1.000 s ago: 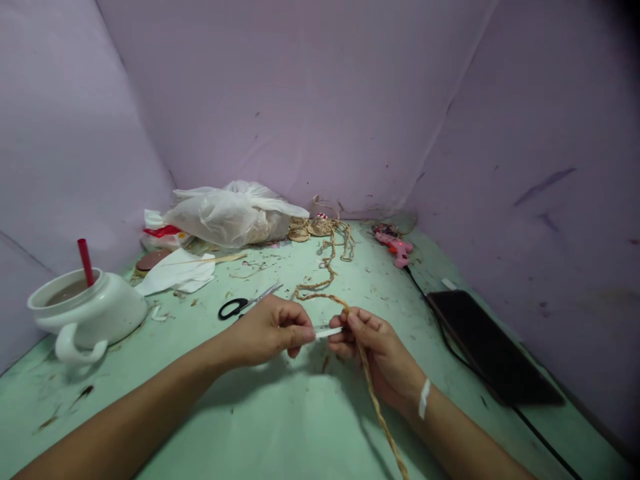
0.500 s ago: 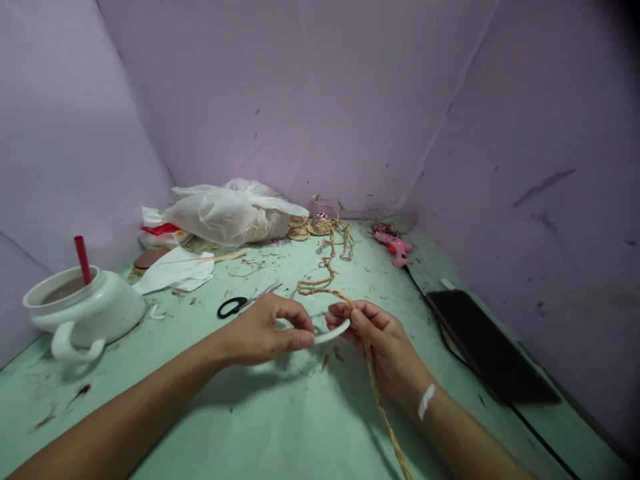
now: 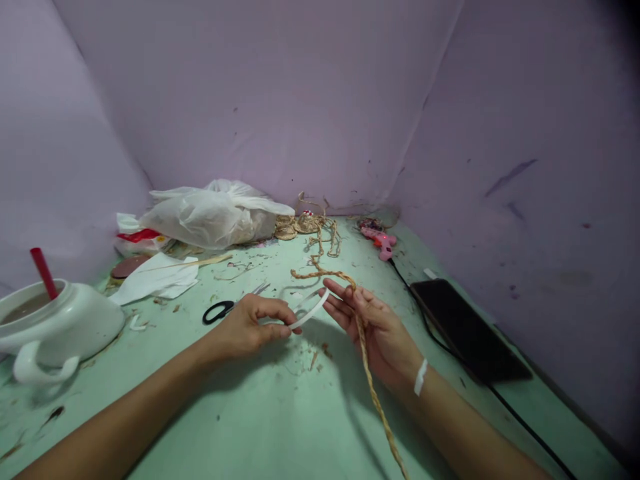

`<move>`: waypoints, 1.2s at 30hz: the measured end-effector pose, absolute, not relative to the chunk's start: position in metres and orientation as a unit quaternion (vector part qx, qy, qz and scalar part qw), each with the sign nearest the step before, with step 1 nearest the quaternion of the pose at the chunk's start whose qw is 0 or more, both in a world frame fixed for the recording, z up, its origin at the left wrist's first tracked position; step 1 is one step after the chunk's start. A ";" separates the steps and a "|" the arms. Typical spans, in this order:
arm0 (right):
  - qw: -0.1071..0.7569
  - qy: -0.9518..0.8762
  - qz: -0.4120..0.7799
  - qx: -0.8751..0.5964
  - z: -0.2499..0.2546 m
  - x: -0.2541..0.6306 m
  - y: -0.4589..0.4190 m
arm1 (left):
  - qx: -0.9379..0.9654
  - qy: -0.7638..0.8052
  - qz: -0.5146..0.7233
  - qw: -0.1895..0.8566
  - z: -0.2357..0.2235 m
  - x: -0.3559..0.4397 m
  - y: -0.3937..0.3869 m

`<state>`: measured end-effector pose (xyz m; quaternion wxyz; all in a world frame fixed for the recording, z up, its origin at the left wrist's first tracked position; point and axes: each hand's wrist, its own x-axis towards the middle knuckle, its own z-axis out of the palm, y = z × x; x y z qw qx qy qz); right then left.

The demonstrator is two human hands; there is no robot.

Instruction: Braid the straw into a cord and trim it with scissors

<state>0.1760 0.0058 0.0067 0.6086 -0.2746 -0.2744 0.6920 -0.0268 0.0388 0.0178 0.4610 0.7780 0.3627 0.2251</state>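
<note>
My left hand point(image 3: 250, 328) pinches one side of a thin white plastic ring point(image 3: 309, 309) between thumb and fingers, just above the green table point(image 3: 260, 427). My right hand point(image 3: 373, 327) lies palm up with fingers stretched out, touching the ring's far side. A braided jute cord point(image 3: 367, 380) runs across that palm, back toward a heap of cord at the far wall and forward past my right wrist.
Black-handled scissors point(image 3: 225, 308) lie just beyond my left hand. A white cup point(image 3: 55, 327) with a red straw stands at the left. White tissue point(image 3: 153, 280) and a plastic bag point(image 3: 210, 215) sit behind. A pink glue gun point(image 3: 380, 240) and dark phone point(image 3: 465, 330) lie right.
The ring has turned from edge-on to an open tilted loop. My right fingers have uncurled and spread. Both hands moved slightly away and left as the view shifted.
</note>
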 end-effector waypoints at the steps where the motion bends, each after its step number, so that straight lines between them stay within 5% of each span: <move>1: 0.608 -0.273 0.694 -0.271 0.006 0.176 0.006 | 0.780 0.357 0.224 0.463 0.015 -0.028 0.040; 20: 0.595 -0.302 0.692 -0.274 0.005 0.170 -0.002 | 0.797 0.387 0.217 0.411 0.013 -0.023 0.038; 36: 0.566 -0.426 0.624 -0.330 -0.003 0.165 -0.007 | 0.601 0.441 0.302 0.595 0.012 -0.011 0.027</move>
